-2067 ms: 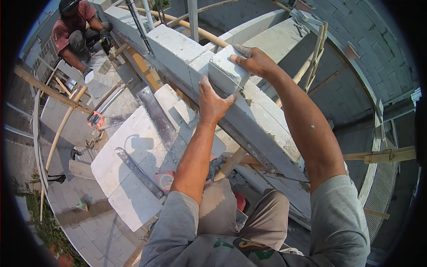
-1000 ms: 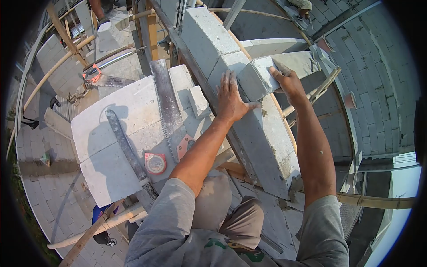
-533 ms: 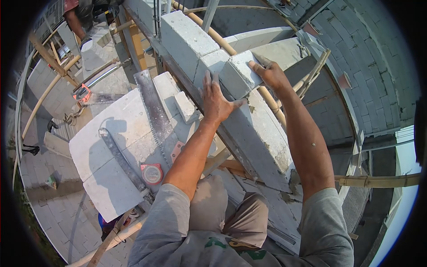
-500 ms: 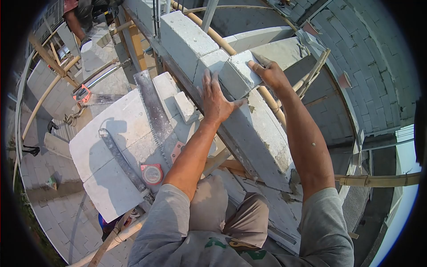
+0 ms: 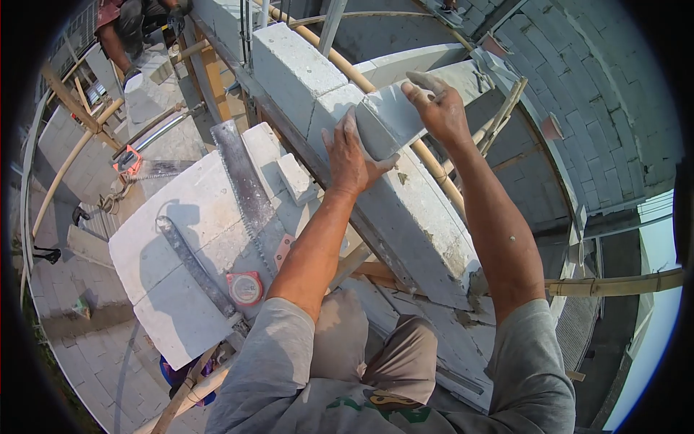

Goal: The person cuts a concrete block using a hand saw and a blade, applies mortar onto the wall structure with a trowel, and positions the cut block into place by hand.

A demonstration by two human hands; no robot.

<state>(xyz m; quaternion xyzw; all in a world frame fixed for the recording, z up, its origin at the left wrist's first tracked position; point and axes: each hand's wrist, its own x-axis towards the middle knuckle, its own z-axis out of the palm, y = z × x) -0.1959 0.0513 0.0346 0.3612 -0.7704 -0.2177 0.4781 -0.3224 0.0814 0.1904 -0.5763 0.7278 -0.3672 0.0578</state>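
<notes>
A small cut block (image 5: pixel 387 121) sits tilted on the narrow block wall (image 5: pixel 434 217), beside the end of a longer white block (image 5: pixel 298 61). My right hand (image 5: pixel 439 108) grips its upper right end, thumb on the near face and fingers over the far edge. My left hand (image 5: pixel 352 155) presses against its lower left side, fingers up and thumb spread along the wall. Left of the wall, a large hand saw (image 5: pixel 242 170) and a long dusty metal tool (image 5: pixel 194 264) lie on white blocks (image 5: pixel 163 289), with a red tape measure (image 5: pixel 245 288) near my left forearm.
A small block offcut (image 5: pixel 295 177) lies near the saw handle's far side. A second saw with an orange handle (image 5: pixel 128 160) rests farther left. Bamboo poles (image 5: pixel 437 170) run behind the wall. Another person (image 5: pixel 126 32) crouches at the top left, gloved hands near blocks.
The small block has tipped in my right hand, its top face now turned and shaded. My left fingers have moved up against its side. The view has shifted slightly.
</notes>
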